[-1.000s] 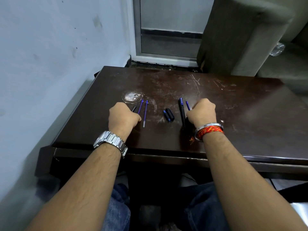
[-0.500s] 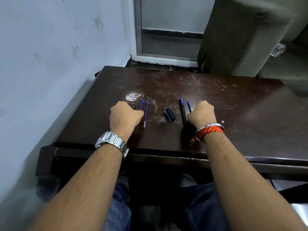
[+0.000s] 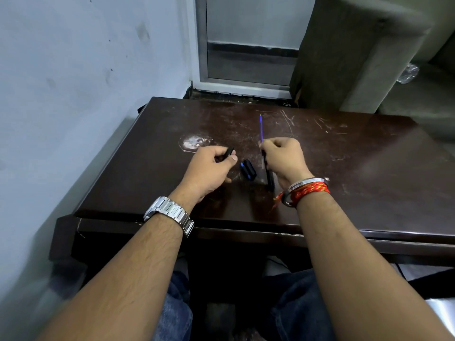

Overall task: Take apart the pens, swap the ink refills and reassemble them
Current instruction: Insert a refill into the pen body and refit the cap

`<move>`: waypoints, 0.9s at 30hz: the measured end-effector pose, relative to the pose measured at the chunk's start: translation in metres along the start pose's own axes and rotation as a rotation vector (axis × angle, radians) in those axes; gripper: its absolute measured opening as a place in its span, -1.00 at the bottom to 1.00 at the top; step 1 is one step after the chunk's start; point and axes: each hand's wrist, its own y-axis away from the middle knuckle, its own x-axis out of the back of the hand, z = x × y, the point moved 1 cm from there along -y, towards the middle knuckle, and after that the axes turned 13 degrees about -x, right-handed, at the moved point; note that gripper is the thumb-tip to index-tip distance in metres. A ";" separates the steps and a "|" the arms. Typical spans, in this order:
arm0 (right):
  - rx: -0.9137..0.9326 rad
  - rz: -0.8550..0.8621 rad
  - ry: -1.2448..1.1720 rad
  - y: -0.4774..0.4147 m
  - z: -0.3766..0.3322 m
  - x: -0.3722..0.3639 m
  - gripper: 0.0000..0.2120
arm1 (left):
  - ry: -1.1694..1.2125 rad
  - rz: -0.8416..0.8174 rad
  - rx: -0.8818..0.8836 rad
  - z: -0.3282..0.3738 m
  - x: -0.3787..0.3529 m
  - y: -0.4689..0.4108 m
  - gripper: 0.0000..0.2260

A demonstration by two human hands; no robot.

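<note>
My left hand (image 3: 211, 166) is closed around a short black pen piece (image 3: 229, 152), held just above the dark wooden table (image 3: 357, 156). My right hand (image 3: 283, 157) pinches a thin blue ink refill (image 3: 261, 126), whose tip points away from me. A black pen barrel (image 3: 270, 179) runs under the right palm; I cannot tell whether it is held or lying on the table. Between the hands lie two short black and blue pen caps (image 3: 248, 169), side by side. The two refills that lay by my left hand are hidden.
A pale worn patch (image 3: 194, 142) marks the tabletop beyond my left hand. A wall (image 3: 73, 94) runs along the table's left side. A grey upholstered seat (image 3: 357, 52) stands behind the far right edge. My knees are under the near edge.
Both fists have lifted off the table and moved inward. My right hand has picked up a blue refill. My left hand now holds a black pen piece.
</note>
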 end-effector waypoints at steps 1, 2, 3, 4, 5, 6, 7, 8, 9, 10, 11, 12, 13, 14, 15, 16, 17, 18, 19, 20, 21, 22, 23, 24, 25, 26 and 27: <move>0.003 -0.049 -0.128 0.002 -0.003 -0.002 -0.74 | 0.029 -0.016 -0.005 0.000 -0.001 0.000 -0.79; 0.006 -0.094 -0.241 0.005 -0.005 -0.005 -0.79 | 0.051 -0.028 -0.011 0.000 -0.002 0.001 -0.77; 0.011 -0.126 -0.319 0.007 -0.007 -0.007 -0.82 | 0.065 -0.033 -0.015 0.000 -0.002 0.001 -0.78; 0.024 -0.138 -0.349 0.008 -0.008 -0.008 -0.84 | 0.075 -0.036 -0.014 0.001 -0.003 0.001 -0.77; 0.047 -0.128 -0.338 0.009 -0.009 -0.009 -0.85 | 0.081 -0.037 -0.011 0.001 -0.003 0.001 -0.76; 0.074 -0.112 -0.309 0.009 -0.009 -0.010 -0.85 | 0.083 -0.040 -0.013 0.002 -0.003 0.002 -0.75; 0.096 -0.096 -0.279 0.009 -0.009 -0.010 -0.84 | 0.081 -0.046 -0.023 0.003 -0.004 0.002 -0.76; 0.111 -0.086 -0.256 0.009 -0.008 -0.011 -0.84 | 0.075 -0.052 -0.036 0.005 -0.004 0.003 -0.78; 0.121 -0.077 -0.240 0.010 -0.008 -0.012 -0.84 | 0.066 -0.056 -0.050 0.006 -0.004 0.003 -0.78; 0.132 -0.066 -0.231 0.010 -0.008 -0.012 -0.84 | 0.059 -0.061 -0.059 0.007 -0.004 0.004 -0.78; 0.143 -0.057 -0.231 0.010 -0.008 -0.012 -0.85 | 0.057 -0.066 -0.065 0.008 -0.004 0.004 -0.78; 0.154 -0.049 -0.241 0.010 -0.008 -0.012 -0.85 | 0.057 -0.073 -0.068 0.009 -0.004 0.005 -0.77; 0.162 -0.042 -0.261 0.009 -0.009 -0.012 -0.86 | 0.057 -0.079 -0.070 0.009 -0.004 0.005 -0.76; 0.166 -0.034 -0.289 0.008 -0.009 -0.011 -0.86 | 0.058 -0.084 -0.071 0.010 -0.004 0.005 -0.74; 0.167 -0.026 -0.318 0.008 -0.009 -0.011 -0.87 | 0.060 -0.088 -0.071 0.010 -0.005 0.006 -0.73; 0.167 -0.015 -0.333 0.007 -0.009 -0.010 -0.87 | 0.060 -0.093 -0.070 0.010 -0.004 0.006 -0.73; 0.171 -0.003 -0.331 0.006 -0.009 -0.010 -0.87 | 0.060 -0.099 -0.070 0.010 -0.004 0.006 -0.73; 0.178 0.008 -0.323 0.005 -0.009 -0.010 -0.87 | 0.059 -0.106 -0.071 0.010 -0.004 0.006 -0.74; 0.185 0.014 -0.313 0.004 -0.008 -0.011 -0.86 | 0.059 -0.110 -0.074 0.010 -0.004 0.006 -0.74; 0.189 0.016 -0.300 0.004 -0.007 -0.011 -0.87 | 0.056 -0.113 -0.079 0.010 -0.004 0.006 -0.75; 0.190 0.015 -0.284 0.003 -0.007 -0.012 -0.87 | 0.050 -0.113 -0.084 0.009 -0.004 0.005 -0.75; 0.189 0.011 -0.266 0.003 -0.006 -0.013 -0.88 | 0.041 -0.112 -0.086 0.009 -0.005 0.005 -0.74; 0.185 0.006 -0.250 0.003 -0.006 -0.013 -0.89 | 0.032 -0.115 -0.087 0.008 -0.005 0.005 -0.74; 0.178 0.001 -0.239 0.003 -0.006 -0.013 -0.89 | 0.021 -0.118 -0.086 0.008 -0.004 0.005 -0.74; 0.170 -0.003 -0.234 0.004 -0.006 -0.013 -0.88 | 0.009 -0.119 -0.088 0.007 -0.004 0.005 -0.75; 0.163 -0.007 -0.232 0.004 -0.006 -0.012 -0.88 | -0.001 -0.114 -0.088 0.007 -0.004 0.005 -0.75; 0.159 -0.011 -0.234 0.005 -0.006 -0.012 -0.87 | -0.005 -0.105 -0.087 0.006 -0.003 0.005 -0.76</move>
